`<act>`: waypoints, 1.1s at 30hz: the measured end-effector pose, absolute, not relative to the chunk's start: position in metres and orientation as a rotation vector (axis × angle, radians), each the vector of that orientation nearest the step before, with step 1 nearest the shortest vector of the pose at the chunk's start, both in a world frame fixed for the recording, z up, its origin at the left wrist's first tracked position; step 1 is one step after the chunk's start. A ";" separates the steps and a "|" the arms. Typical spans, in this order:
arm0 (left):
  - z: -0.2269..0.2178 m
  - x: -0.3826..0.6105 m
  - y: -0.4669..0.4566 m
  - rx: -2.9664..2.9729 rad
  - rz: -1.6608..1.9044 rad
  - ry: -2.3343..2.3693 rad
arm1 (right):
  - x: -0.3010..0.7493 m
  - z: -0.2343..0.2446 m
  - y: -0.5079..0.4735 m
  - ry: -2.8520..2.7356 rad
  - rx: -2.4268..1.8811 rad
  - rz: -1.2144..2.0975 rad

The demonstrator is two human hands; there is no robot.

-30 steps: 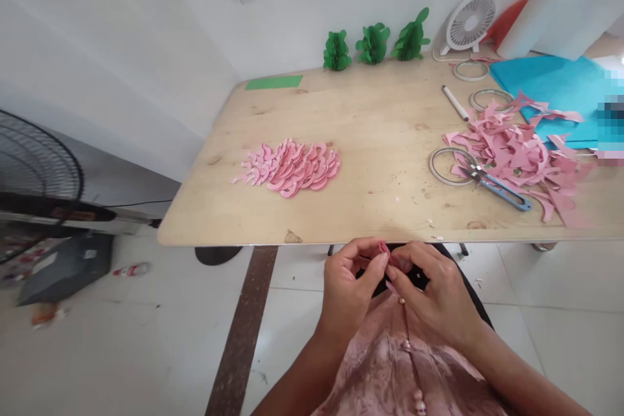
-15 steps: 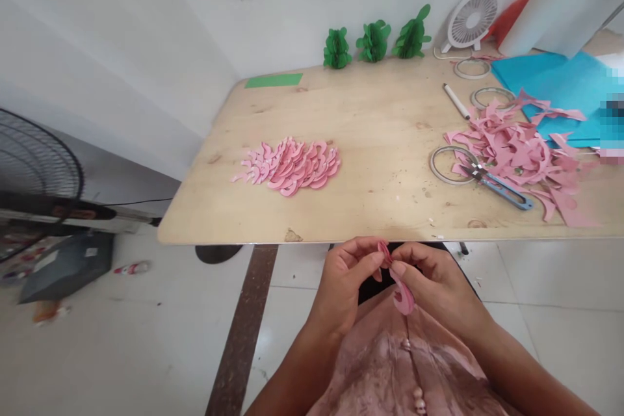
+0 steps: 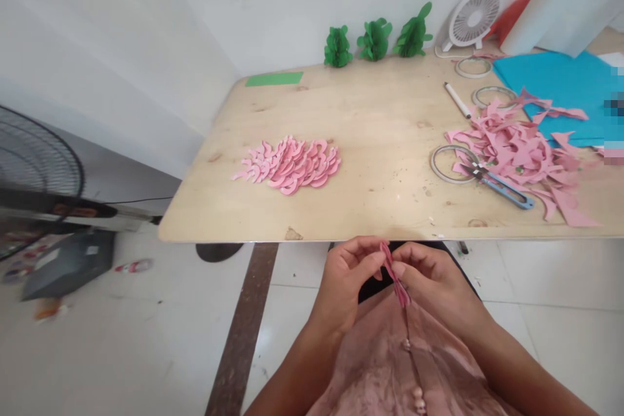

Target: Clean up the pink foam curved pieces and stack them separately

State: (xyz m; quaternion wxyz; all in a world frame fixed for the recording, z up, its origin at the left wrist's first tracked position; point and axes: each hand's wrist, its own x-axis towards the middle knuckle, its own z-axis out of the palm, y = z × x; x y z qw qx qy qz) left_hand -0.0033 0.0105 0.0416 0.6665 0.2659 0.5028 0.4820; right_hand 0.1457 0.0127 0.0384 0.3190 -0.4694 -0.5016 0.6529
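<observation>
Just off the table's front edge, a pink paper cutout is pinched between both my hands, seen nearly edge-on and curved; it looks like a few layers together. My left hand grips its upper end between thumb and fingers. Lower on the same piece, the thumb and fingers of my right hand are closed. Its middle is partly hidden by my fingertips. On the table ahead lies a heap of curved pink paper cutouts.
Pink scraps, blue thread snips, tape rolls and a white marker lie on the right. Green paper figures and a small white fan stand at the back. Blue sheets lie right; a green strip lies left.
The pink cutout has turned in my fingers: its lower curled end faced me before and now shows nearly edge-on. Both hands stay in almost the same place.
</observation>
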 end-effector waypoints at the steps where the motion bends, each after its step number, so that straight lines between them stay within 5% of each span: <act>1: 0.041 -0.003 0.010 0.608 1.081 1.135 | 0.145 0.039 0.013 -1.324 -1.237 1.712; 33: 0.041 -0.007 0.011 0.538 1.027 1.125 | 0.145 0.040 0.016 -1.110 -1.207 1.926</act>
